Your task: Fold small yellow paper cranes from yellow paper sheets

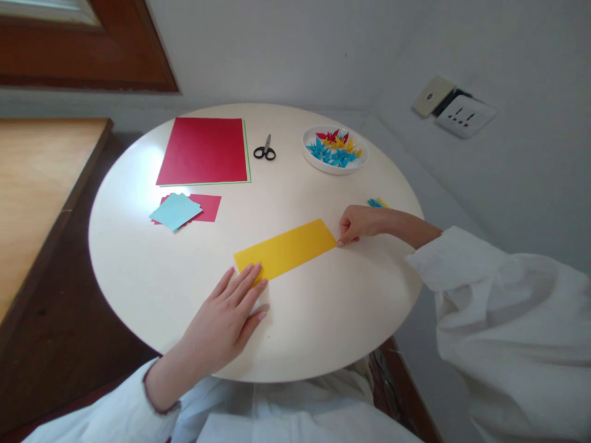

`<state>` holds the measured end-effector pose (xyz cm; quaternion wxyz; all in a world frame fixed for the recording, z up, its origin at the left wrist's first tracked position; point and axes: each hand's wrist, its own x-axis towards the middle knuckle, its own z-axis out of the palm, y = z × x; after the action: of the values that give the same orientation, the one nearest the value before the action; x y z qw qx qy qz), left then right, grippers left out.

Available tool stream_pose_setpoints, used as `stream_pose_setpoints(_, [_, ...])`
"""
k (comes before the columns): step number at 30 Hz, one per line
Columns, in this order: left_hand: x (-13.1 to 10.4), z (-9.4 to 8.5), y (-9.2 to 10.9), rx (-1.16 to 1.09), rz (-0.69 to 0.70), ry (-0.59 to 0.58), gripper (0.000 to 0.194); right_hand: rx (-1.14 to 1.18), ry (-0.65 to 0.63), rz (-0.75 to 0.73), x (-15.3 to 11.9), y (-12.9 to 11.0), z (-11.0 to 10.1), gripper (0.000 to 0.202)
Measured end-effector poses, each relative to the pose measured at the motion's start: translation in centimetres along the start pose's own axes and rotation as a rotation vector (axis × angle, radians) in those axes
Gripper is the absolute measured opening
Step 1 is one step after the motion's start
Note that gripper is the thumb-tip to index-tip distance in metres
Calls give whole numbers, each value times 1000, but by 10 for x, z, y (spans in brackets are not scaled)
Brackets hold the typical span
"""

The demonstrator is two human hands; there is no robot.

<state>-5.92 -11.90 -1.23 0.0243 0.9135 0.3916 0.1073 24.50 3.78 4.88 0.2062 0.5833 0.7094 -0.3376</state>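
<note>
A yellow paper strip (pixel 290 249) lies slantwise on the round white table (pixel 314 344). My left hand (pixel 231 314) rests flat with fingers stretched out, its fingertips on the strip's near left corner. At the other end, my right hand (pixel 356 225) is closed in a pinch on the strip's right corner. Beyond my right wrist, small folded blue and yellow pieces (pixel 377 202) are partly hidden by the arm.
Red sheets (pixel 205 151) with green under them lie at the back left, beside black-handled scissors (pixel 265 152). Light blue squares (pixel 175 210) overlap pink paper (pixel 210 207). A white dish (pixel 335 169) holds several folded paper shapes. Walls stand behind and to the right.
</note>
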Motion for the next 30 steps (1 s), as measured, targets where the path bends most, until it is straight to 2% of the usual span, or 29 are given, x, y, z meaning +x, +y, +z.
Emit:
stream_pose_setpoints(7, [0, 0, 0, -11, -12, 6, 42, -7, 32, 47, -4, 3, -4, 18])
stream_pose_setpoints(11, [0, 0, 0, -22, -12, 7, 42, -12, 228, 62, -13, 9, -2, 18])
stream_pose_setpoints(14, [0, -1, 0, -36, -14, -1, 42, 106, 442, -115, -20, 7, 17, 24])
stream_pose_setpoints(16, [0, -2, 0, -43, -10, -6, 42, 130, 572, -339, -24, 3, 38, 25])
stream_pose_setpoints(18, [0, -3, 1, -44, -18, 2, 43, 17, 591, -531, -27, -2, 60, 28])
stream_pose_setpoints(19, [0, -3, 1, -45, -27, 14, 44, -52, 590, -574, -28, -5, 70, 30])
stream_pose_setpoints(22, [-1, -4, 2, -57, -51, 67, 47, -214, 636, -491, -34, -17, 90, 34])
stream_pose_setpoints(25, [-2, -5, 3, -62, -39, 85, 51, -285, 693, -340, -43, -31, 96, 35])
stream_pose_setpoints(27, [-3, -4, 3, -53, -30, 77, 52, -276, 669, -343, -47, -38, 97, 35])
stream_pose_setpoints(30, [-3, -4, 2, -46, -35, 66, 55, -276, 709, -363, -46, -40, 98, 33])
